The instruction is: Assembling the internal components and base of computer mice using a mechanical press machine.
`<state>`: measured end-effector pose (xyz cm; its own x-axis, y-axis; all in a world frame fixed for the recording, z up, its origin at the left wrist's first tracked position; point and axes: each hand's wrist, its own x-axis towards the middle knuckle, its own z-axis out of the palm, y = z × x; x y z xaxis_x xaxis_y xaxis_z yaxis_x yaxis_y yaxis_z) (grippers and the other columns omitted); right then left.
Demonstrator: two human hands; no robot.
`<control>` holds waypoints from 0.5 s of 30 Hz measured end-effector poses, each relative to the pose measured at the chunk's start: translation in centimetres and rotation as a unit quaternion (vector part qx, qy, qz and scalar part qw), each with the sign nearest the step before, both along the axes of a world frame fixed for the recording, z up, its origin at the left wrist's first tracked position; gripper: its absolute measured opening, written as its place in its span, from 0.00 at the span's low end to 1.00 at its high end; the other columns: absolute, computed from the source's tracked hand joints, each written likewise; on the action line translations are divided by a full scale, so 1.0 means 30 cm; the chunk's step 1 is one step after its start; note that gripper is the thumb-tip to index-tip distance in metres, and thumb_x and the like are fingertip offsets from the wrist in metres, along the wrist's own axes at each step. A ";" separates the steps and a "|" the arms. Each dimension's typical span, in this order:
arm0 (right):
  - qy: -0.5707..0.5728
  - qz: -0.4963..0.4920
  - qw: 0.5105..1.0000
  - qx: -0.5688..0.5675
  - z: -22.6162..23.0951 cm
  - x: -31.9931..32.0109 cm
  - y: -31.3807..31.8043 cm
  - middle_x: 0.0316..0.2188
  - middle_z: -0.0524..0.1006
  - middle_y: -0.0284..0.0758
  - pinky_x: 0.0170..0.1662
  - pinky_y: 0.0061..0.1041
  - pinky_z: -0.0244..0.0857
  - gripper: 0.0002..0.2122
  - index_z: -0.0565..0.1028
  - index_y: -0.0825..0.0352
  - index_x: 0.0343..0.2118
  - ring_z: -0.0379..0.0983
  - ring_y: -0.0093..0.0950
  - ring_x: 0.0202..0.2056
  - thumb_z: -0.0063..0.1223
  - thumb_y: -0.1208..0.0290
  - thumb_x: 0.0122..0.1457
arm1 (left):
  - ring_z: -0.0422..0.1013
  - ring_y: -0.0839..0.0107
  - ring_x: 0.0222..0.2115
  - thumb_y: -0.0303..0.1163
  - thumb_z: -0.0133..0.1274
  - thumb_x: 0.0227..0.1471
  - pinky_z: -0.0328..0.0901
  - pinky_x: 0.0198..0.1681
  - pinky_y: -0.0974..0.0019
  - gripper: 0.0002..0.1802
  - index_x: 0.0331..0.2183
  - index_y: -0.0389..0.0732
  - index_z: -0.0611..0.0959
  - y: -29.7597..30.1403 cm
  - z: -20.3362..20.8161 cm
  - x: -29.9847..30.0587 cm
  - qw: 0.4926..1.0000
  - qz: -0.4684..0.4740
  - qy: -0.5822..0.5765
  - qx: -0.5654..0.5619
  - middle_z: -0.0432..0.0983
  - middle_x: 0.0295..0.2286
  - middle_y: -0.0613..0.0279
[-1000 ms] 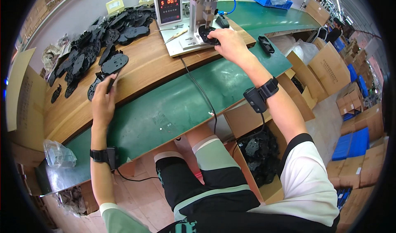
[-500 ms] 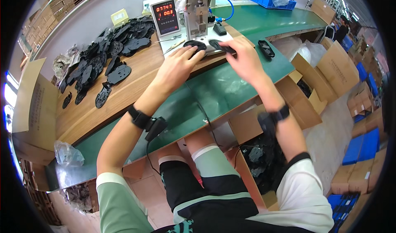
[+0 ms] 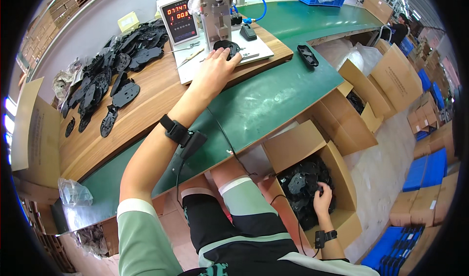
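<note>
My left hand (image 3: pixel 215 70) is at the base of a bench press (image 3: pixel 216 17). Its fingers and thumb close on the near side of a dark, rounded plastic part (image 3: pixel 226 46) under the press head; the fingertips partly cover it. Low on the right, my right hand (image 3: pixel 322 199) hangs over an open cardboard box (image 3: pixel 348 188). The fingers of that hand are bent, with a gap between them and the thumb, and I see nothing held. Below them the box holds a heap of black plastic pieces (image 3: pixel 300 183).
A pile of flat black plastic parts (image 3: pixel 122 61) lies on the wooden board left of the press. Beside the press stands a display box (image 3: pixel 180 22) with red digits. One black part (image 3: pixel 308 56) rests on the green table (image 3: pixel 259 102). Another open carton (image 3: pixel 347 115) stands at right.
My right hand has left the press and come down over the box; the black part it held no longer shows in it. My left hand stays on the part under the press.
</note>
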<state>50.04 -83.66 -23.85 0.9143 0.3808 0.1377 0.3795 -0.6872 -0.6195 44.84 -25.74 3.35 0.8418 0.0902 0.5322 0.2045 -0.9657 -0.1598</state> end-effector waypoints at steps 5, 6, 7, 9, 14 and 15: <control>0.063 -0.007 0.991 -0.121 -0.145 -0.040 -0.069 0.51 0.75 0.48 0.60 0.43 0.64 0.21 0.75 0.69 0.54 0.69 0.49 0.55 0.58 0.77 0.54 | 0.76 0.43 0.54 0.23 0.52 0.59 0.72 0.58 0.49 0.20 0.54 0.38 0.78 -0.016 0.039 0.009 0.996 -0.002 0.013 -0.084 0.80 0.52 0.38; 0.050 -0.006 0.988 -0.143 -0.150 -0.035 -0.053 0.51 0.75 0.48 0.61 0.43 0.64 0.22 0.75 0.68 0.54 0.69 0.49 0.56 0.59 0.76 0.54 | 0.77 0.43 0.53 0.22 0.51 0.59 0.72 0.57 0.48 0.20 0.53 0.38 0.78 -0.019 0.036 0.010 0.996 -0.004 0.007 -0.091 0.80 0.52 0.38; 0.035 -0.003 0.986 -0.165 -0.141 -0.024 -0.018 0.51 0.75 0.47 0.61 0.43 0.64 0.22 0.75 0.68 0.54 0.68 0.48 0.56 0.60 0.75 0.54 | 0.77 0.43 0.52 0.22 0.51 0.59 0.73 0.56 0.48 0.20 0.53 0.38 0.78 -0.011 0.019 0.007 0.998 -0.014 -0.019 -0.056 0.80 0.52 0.38; 0.001 -0.005 0.977 -0.214 -0.049 -0.017 0.092 0.55 0.73 0.47 0.64 0.46 0.62 0.24 0.74 0.67 0.57 0.65 0.48 0.61 0.61 0.72 0.55 | 0.77 0.43 0.51 0.22 0.51 0.59 0.73 0.54 0.47 0.20 0.54 0.39 0.78 0.016 -0.031 -0.003 0.997 -0.034 -0.069 0.015 0.80 0.51 0.37; -0.117 0.114 0.986 -0.021 0.399 -0.004 0.514 0.59 0.73 0.44 0.66 0.47 0.59 0.23 0.75 0.67 0.57 0.64 0.48 0.62 0.59 0.74 0.57 | 0.78 0.43 0.48 0.20 0.53 0.56 0.74 0.52 0.48 0.23 0.55 0.40 0.77 -0.018 -0.010 -0.003 0.998 -0.030 -0.037 -0.038 0.77 0.51 0.40; -0.128 0.154 0.979 0.039 0.503 -0.007 0.618 0.59 0.73 0.43 0.66 0.46 0.59 0.23 0.75 0.67 0.57 0.65 0.48 0.62 0.59 0.76 0.56 | 0.78 0.43 0.47 0.19 0.53 0.56 0.74 0.52 0.48 0.24 0.55 0.40 0.77 -0.022 -0.004 -0.005 0.998 -0.025 -0.034 -0.040 0.76 0.51 0.40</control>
<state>49.84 -65.12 -8.75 0.6896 0.6121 0.3870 0.7109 -0.4703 -0.5230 44.68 -26.40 3.24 0.8082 0.0944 0.5813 0.1642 -0.9840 -0.0685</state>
